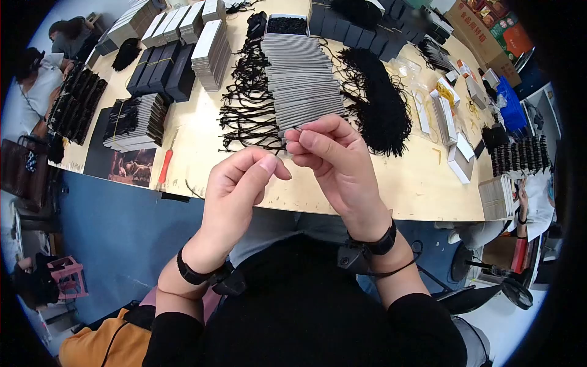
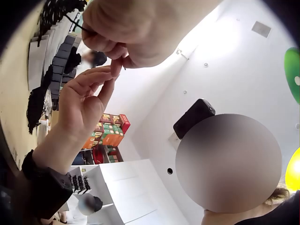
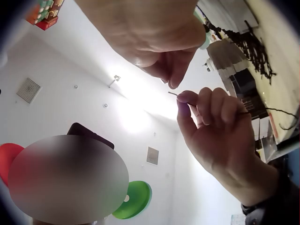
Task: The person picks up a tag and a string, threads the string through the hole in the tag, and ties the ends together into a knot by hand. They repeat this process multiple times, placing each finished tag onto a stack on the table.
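My left hand [image 1: 235, 186] pinches a thin black cord [image 3: 172, 93] between thumb and forefinger. A short end sticks out past the fingertips, and the cord's tail [image 2: 76, 22] trails out behind the hand. My right hand [image 1: 339, 162] is raised beside it, thumb and forefinger brought together close to that short end. A small dark tip shows at the right fingertips in the head view; I cannot tell whether they pinch it. Behind both hands lies a row of slim grey strips [image 1: 302, 76], with knotted black cords [image 1: 247, 110] spread along its left side.
A heap of black cords [image 1: 382, 107] lies right of the strips. Stacks of pale cards [image 1: 211, 55] and dark boxes [image 1: 180, 73] stand at the back left. A red-handled tool [image 1: 166, 165] lies near the front edge. Other people sit at the table's sides.
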A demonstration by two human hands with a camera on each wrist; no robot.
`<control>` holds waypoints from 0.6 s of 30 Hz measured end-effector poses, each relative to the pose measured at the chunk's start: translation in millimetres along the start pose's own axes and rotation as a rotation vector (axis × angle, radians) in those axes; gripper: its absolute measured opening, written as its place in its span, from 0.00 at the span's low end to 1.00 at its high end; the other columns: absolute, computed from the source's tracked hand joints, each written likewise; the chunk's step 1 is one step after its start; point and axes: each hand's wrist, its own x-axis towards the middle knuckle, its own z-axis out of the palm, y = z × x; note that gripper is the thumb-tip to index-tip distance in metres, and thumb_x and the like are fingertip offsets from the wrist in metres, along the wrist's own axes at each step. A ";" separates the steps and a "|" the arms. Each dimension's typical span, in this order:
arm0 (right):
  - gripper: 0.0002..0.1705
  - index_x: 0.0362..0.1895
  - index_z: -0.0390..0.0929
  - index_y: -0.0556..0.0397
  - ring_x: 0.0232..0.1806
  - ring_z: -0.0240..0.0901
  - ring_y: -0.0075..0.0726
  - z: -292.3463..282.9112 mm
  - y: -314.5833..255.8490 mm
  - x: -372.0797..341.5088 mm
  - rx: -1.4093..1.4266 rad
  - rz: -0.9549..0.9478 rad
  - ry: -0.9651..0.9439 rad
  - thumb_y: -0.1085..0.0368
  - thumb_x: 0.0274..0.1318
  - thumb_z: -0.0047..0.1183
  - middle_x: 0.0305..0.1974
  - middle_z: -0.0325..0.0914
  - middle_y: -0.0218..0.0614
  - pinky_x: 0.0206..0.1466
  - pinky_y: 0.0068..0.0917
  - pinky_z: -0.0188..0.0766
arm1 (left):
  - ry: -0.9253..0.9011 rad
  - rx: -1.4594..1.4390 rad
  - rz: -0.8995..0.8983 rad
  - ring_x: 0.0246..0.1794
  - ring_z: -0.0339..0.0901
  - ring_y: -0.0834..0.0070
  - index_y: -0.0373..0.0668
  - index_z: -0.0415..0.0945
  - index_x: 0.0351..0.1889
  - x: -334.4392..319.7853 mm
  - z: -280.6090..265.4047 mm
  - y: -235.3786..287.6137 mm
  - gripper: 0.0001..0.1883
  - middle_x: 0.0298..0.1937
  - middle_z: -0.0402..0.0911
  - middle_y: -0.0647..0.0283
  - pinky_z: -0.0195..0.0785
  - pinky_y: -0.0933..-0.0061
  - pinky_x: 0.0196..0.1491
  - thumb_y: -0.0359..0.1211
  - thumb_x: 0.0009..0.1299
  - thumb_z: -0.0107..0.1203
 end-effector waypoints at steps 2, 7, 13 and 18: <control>0.06 0.35 0.73 0.57 0.33 0.75 0.26 -0.6 4.3 -1.6 -0.024 -0.019 0.014 0.72 0.50 0.53 0.33 0.77 0.38 0.37 0.19 0.74 | -0.015 -0.014 -0.020 0.17 0.52 0.93 0.38 0.74 0.31 -2.2 -0.1 4.6 0.10 0.19 0.68 0.77 0.44 0.89 0.20 0.32 0.68 0.44; 0.06 0.32 0.75 0.58 0.32 0.72 0.23 -1.3 15.8 -2.9 -0.066 -0.124 -0.026 0.74 0.46 0.56 0.32 0.76 0.36 0.40 0.18 0.70 | 0.046 0.010 0.028 0.24 0.63 0.91 0.36 0.74 0.31 -5.6 5.9 4.7 0.09 0.25 0.75 0.71 0.54 0.89 0.28 0.31 0.68 0.44; 0.08 0.31 0.75 0.58 0.35 0.71 0.23 -0.8 20.7 -3.0 -0.123 -0.212 -0.059 0.77 0.42 0.58 0.35 0.74 0.36 0.41 0.18 0.70 | 0.032 0.072 0.062 0.32 0.68 0.88 0.34 0.74 0.31 -8.8 4.5 6.8 0.09 0.29 0.77 0.67 0.60 0.86 0.37 0.29 0.67 0.45; 0.08 0.29 0.75 0.59 0.36 0.71 0.24 -0.9 22.9 -4.2 -0.195 -0.271 -0.071 0.77 0.42 0.58 0.36 0.72 0.36 0.41 0.19 0.70 | 0.017 0.084 0.092 0.30 0.68 0.88 0.34 0.74 0.32 -10.3 5.9 6.8 0.09 0.29 0.77 0.68 0.60 0.86 0.36 0.30 0.68 0.45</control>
